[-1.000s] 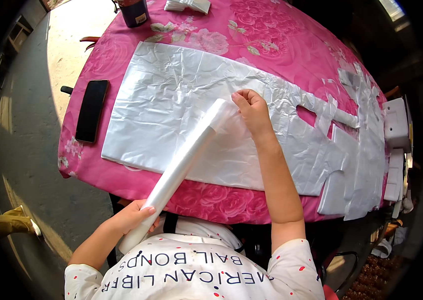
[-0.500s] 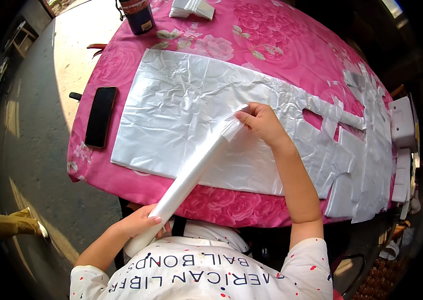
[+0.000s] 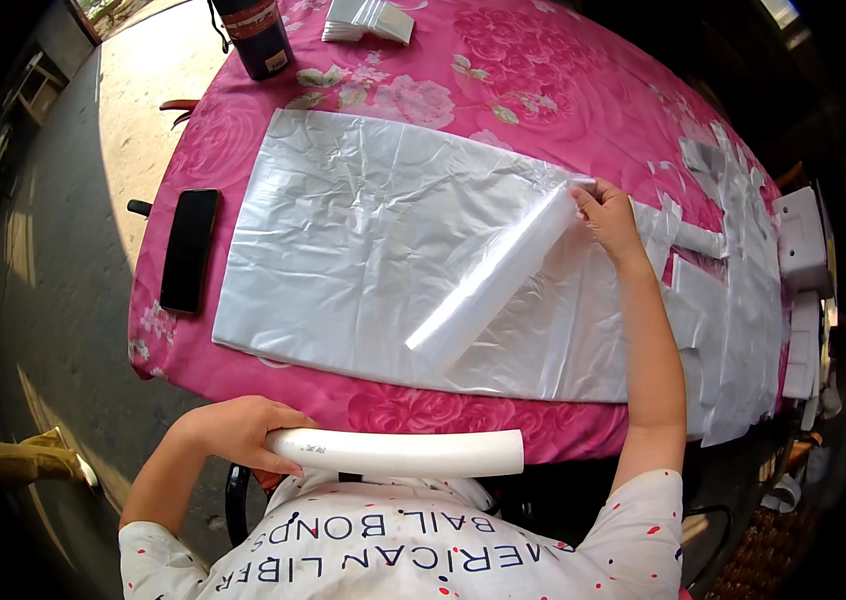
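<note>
My left hand point(image 3: 248, 430) is closed around one end of a white plastic pipe point(image 3: 403, 453), held level along the near table edge, in front of my shirt. Pinched in my right hand point(image 3: 608, 222) is the upper end of a rolled sleeve of clear plastic film point(image 3: 498, 275). The sleeve slants down to the left across a flat stack of silvery-white plastic bags point(image 3: 303, 240). Pipe and sleeve are apart. At the stack's right side, the bags' cut-out handle parts point(image 3: 683, 240) are partly covered by my right forearm.
A pink rose-patterned tablecloth point(image 3: 543, 70) covers the table. A black phone point(image 3: 190, 250) lies at the left, a dark tumbler point(image 3: 255, 40) and folded silvery packets point(image 3: 368, 20) at the back. White containers point(image 3: 805, 240) stand beyond the right edge. Another person's leg point(image 3: 38, 463) shows at far left.
The plastic sleeve has come off the pipe. My right hand has carried it right and away from me, while my left hand has swung the pipe from a slant to level.
</note>
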{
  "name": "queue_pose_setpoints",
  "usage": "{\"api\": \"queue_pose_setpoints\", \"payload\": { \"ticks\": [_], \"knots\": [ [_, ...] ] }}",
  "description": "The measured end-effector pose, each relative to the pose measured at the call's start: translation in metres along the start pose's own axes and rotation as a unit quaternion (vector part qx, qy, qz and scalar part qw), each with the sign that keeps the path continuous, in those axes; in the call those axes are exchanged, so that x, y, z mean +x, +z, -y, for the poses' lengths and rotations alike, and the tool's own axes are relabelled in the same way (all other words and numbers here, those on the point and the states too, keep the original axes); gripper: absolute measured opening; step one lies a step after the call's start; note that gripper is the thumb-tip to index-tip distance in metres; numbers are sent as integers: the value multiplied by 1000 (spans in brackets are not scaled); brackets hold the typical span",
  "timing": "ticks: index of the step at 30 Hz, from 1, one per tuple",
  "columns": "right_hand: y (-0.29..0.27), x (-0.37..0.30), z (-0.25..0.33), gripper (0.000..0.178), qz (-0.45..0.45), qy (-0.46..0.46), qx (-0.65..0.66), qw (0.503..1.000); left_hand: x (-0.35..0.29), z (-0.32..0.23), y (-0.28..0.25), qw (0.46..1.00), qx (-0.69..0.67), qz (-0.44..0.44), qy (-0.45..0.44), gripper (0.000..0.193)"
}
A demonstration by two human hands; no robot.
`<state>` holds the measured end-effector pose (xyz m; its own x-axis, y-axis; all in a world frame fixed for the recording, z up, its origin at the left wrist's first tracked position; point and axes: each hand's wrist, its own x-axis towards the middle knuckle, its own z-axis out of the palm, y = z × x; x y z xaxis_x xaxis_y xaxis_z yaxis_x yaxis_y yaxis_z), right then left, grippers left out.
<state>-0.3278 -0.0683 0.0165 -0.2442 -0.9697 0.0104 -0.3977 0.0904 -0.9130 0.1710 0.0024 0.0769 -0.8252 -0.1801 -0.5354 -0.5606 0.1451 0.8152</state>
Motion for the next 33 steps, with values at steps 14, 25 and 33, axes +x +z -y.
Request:
{"api": "queue_pose_setpoints", "payload": {
  "ticks": [14,25,33],
  "knots": [
    [83,24,48,16,156,-24,-11,987,141,-25,-8,803,417,-241,350,54],
    [96,-39,88,41,64,-76,-69,993,134,-18,40,827,478,-199,218,84],
    [102,-161,86,53,171,-217,-286,918,133,-24,66,827,482,-230,175,85]
  ]
}}
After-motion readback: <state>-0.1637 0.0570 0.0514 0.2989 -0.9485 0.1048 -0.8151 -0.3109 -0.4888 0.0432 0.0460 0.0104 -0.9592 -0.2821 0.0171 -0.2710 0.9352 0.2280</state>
